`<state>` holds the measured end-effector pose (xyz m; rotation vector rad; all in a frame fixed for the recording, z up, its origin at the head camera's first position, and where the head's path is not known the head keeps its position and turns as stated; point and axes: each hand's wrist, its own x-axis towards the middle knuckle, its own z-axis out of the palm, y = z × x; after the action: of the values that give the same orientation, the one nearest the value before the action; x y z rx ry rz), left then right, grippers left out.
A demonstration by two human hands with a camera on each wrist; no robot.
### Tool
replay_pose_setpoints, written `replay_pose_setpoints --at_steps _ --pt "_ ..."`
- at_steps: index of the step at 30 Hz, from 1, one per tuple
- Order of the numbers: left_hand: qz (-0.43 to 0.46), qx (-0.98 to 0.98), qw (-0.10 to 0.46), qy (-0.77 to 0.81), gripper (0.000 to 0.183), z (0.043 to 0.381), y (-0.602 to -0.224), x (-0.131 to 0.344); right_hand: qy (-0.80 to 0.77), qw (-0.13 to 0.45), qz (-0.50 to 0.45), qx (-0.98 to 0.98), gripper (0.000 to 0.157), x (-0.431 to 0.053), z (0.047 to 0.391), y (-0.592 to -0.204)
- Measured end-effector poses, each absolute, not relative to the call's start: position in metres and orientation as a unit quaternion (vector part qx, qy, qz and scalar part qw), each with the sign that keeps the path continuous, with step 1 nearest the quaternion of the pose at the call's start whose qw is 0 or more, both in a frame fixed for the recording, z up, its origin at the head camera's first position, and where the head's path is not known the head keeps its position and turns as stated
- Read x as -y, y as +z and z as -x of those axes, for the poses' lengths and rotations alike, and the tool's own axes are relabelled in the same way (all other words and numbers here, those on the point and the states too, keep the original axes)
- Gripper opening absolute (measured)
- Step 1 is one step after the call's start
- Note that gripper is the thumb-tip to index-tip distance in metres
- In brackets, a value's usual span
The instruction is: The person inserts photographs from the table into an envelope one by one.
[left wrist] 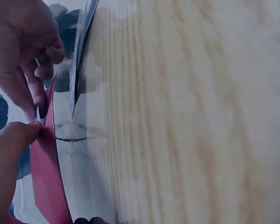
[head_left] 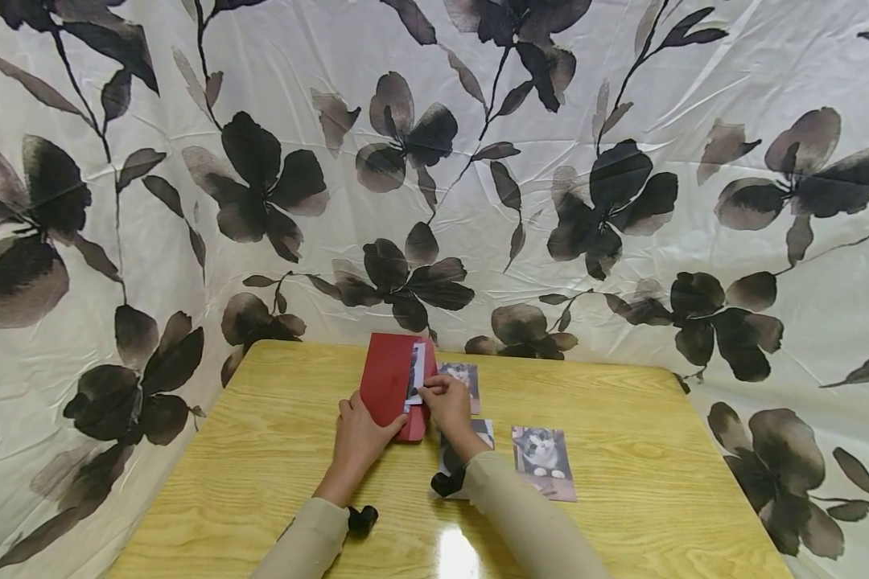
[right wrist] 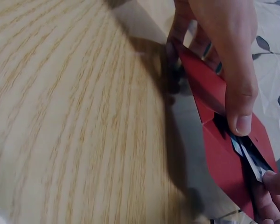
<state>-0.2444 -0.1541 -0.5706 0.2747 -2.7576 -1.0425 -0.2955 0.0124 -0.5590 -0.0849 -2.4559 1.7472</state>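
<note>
A red envelope (head_left: pixel 385 378) is held tilted above the table by my left hand (head_left: pixel 362 434), whose thumb lies over its opening near the lower end. My right hand (head_left: pixel 450 406) pinches the edge of a printed photo (head_left: pixel 416 374) that sits partly inside the envelope. Seen from the right wrist, the envelope's flap (right wrist: pixel 224 168) stands open. There the left thumb (right wrist: pixel 240 107) presses at the opening, and the right fingertips (right wrist: pixel 273 184) grip the photo's edge. In the left wrist view, both hands meet at the top edge of the envelope (left wrist: pixel 49 172).
On the wooden table (head_left: pixel 275 418) lie a cat photo (head_left: pixel 543 462) at right, another photo (head_left: pixel 471 378) behind my right hand, and a third photo (head_left: pixel 483 430) partly under my right wrist. A floral cloth (head_left: pixel 507 241) hangs behind the table and at both sides.
</note>
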Motion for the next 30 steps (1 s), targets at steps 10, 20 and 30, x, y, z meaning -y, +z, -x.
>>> replay_pose_setpoints --at_steps 10,20,30 --pt "-0.084 0.929 0.098 -0.346 0.100 0.243 -0.571 0.154 0.553 0.066 0.032 0.830 0.009 -0.003 0.295 -0.561" --pt "-0.084 0.928 0.098 -0.351 0.100 0.243 -0.572 0.154 0.537 0.060 0.031 0.841 0.006 0.001 0.296 -0.563" --pt "-0.087 0.927 0.098 -0.352 0.100 0.244 -0.571 0.154 0.515 0.075 0.015 0.854 0.007 0.001 0.297 -0.562"
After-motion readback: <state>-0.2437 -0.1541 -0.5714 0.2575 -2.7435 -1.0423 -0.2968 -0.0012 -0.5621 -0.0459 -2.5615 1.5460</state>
